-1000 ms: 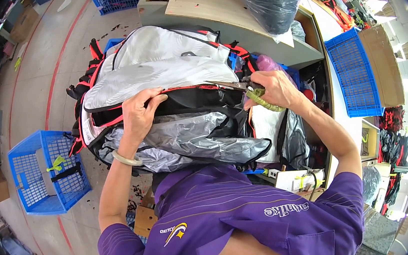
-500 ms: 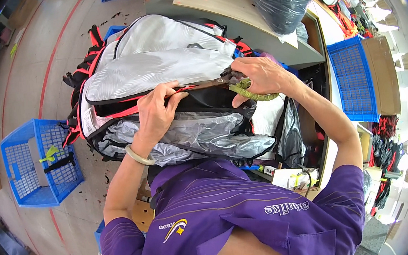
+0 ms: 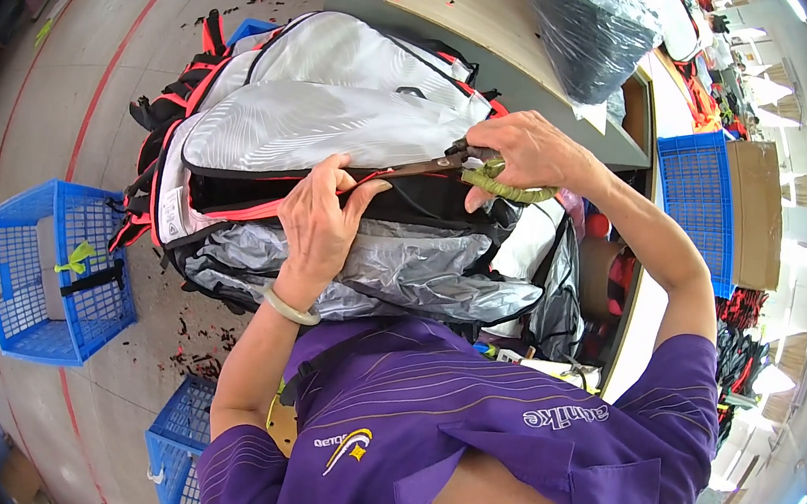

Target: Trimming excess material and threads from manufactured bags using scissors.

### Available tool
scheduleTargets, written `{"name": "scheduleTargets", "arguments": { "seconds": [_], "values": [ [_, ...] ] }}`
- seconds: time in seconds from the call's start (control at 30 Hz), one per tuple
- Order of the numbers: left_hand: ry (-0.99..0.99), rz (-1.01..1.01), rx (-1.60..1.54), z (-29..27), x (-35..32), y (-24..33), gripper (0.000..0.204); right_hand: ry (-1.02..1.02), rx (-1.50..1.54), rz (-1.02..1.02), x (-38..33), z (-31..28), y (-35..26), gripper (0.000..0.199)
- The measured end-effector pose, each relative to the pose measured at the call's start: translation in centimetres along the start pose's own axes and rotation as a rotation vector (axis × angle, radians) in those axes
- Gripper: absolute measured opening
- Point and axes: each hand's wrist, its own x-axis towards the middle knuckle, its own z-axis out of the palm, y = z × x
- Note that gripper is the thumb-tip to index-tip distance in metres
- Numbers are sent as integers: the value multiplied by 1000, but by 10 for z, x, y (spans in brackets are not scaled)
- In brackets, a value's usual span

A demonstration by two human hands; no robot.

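Observation:
A large white-and-grey backpack (image 3: 309, 123) with black and red trim lies in front of my body, its zipped side opened to a dark inside. My left hand (image 3: 319, 224) is closed, pinching the red-edged trim of the opening between thumb and fingers. My right hand (image 3: 533, 152) grips a pair of scissors (image 3: 417, 167) whose handles are wrapped in green tape. The blades point left along the opening, their tips close to the pinched trim. Crumpled silver lining (image 3: 425, 267) spills out toward me, below my hands.
Blue plastic crates stand on the floor at left (image 3: 64, 330) and lower left (image 3: 169, 448). Another blue crate (image 3: 697, 209) sits at right beside a cardboard box (image 3: 755, 212). A wooden-topped bench (image 3: 466, 16) holds a dark plastic-wrapped bundle (image 3: 592, 26). Dark scraps litter the floor.
The view has shifted, with the lower-left crate showing more. My left hand still pinches the trim and my right hand still holds the scissors, both nearly in the same place on the backpack.

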Motion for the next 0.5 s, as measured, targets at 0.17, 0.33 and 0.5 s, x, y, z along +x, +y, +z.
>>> {"name": "scheduleTargets", "arguments": {
  "seconds": [0.17,0.33,0.5],
  "values": [
    [48,-59,29,3,0,4,46,81,46,-53,-9,17,9,57],
    [73,-134,79,-1,3,11,38,147,45,-20,-14,26,8,60],
    [-66,-74,118,-11,-2,-3,38,112,56,18,-18,32,7,60]
  ]
}}
